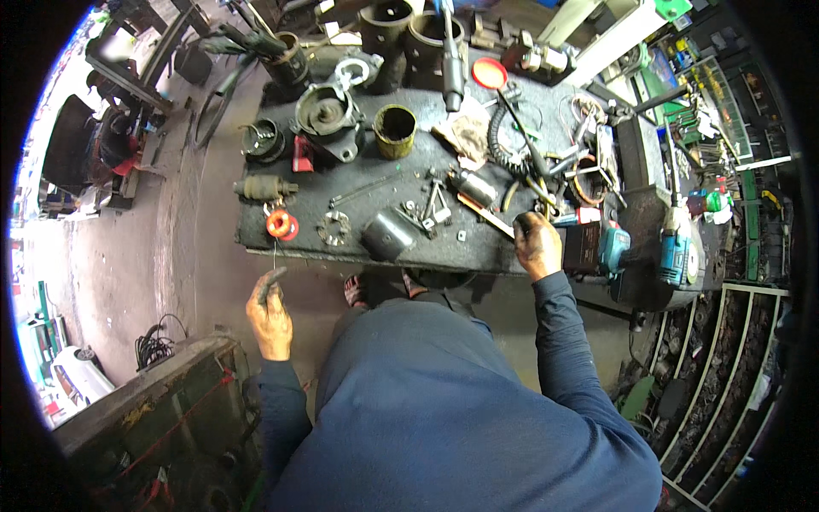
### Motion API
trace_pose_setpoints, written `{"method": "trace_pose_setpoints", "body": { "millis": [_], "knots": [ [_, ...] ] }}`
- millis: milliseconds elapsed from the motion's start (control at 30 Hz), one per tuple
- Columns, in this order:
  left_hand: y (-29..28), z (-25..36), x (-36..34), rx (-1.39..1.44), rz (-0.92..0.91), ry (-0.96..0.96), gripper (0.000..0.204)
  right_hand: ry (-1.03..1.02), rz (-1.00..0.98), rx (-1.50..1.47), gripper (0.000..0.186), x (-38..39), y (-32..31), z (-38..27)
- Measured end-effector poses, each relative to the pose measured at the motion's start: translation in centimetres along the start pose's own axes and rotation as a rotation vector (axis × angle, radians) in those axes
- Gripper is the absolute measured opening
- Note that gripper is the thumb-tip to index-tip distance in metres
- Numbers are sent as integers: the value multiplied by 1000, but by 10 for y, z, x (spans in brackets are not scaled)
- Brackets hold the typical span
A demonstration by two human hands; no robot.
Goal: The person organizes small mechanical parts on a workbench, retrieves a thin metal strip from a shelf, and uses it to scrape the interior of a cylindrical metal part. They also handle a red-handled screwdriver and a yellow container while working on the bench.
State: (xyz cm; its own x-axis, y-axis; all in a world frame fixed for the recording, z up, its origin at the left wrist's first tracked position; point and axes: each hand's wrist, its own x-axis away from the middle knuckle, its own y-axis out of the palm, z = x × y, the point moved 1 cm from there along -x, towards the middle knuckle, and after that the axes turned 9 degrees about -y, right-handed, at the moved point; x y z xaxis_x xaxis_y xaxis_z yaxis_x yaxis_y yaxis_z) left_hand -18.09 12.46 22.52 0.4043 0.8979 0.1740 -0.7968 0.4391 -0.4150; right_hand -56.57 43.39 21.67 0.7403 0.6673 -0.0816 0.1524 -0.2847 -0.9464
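Observation:
My left hand (270,317) is off the bench's near edge at the left, its fingers pinched on a thin silvery wire (275,254). The wire runs up to an orange-red spool (279,224) at the bench's front left corner. At the front right of the bench, my right hand (539,247) is closed, with dark, grimy fingers. A light-coloured flat stick (488,217) reaches to its fingertips; I cannot tell whether they grip it. Between the hands lie a ring-shaped metal part (333,228), a dark curved housing (389,234) and small metal pieces (438,205).
The dark bench (341,183) also carries a motor housing (324,111), a yellowish cylinder (395,131), a rag (465,132), and a coiled cable (503,141). A tool (453,72) hangs over its back. Teal power tools (675,247) stand at the right, near a slatted rack (717,384).

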Motion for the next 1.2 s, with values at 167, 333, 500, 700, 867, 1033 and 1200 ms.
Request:
{"method": "trace_pose_setpoints", "body": {
  "millis": [167, 333, 500, 700, 867, 1033, 1200],
  "knots": [
    [27, 11, 3, 207, -72, -319, 30, -114, 31, 138, 25, 31, 52, 9],
    [63, 22, 0, 175, -79, -52, 54, -115, 32, 117, 22, 20, 64, 21],
    [108, 58, 17, -249, -208, 72, 91, -282, 118, 188, 14, 23, 44, 26],
    [149, 22, 10, -647, -230, 417, 127, -253, -137, -293, 37, 71, 1, -17],
    [175, 12, 2, -601, -160, 394, 127, -249, -319, -446, 49, 110, 29, -63],
    [175, 14, -3, -546, -171, 330, 123, -315, -257, -360, 45, 106, 70, -65],
    [157, 24, -19, -606, -341, 322, 121, -399, -333, -543, 38, 86, 65, -63]
  ]
}}
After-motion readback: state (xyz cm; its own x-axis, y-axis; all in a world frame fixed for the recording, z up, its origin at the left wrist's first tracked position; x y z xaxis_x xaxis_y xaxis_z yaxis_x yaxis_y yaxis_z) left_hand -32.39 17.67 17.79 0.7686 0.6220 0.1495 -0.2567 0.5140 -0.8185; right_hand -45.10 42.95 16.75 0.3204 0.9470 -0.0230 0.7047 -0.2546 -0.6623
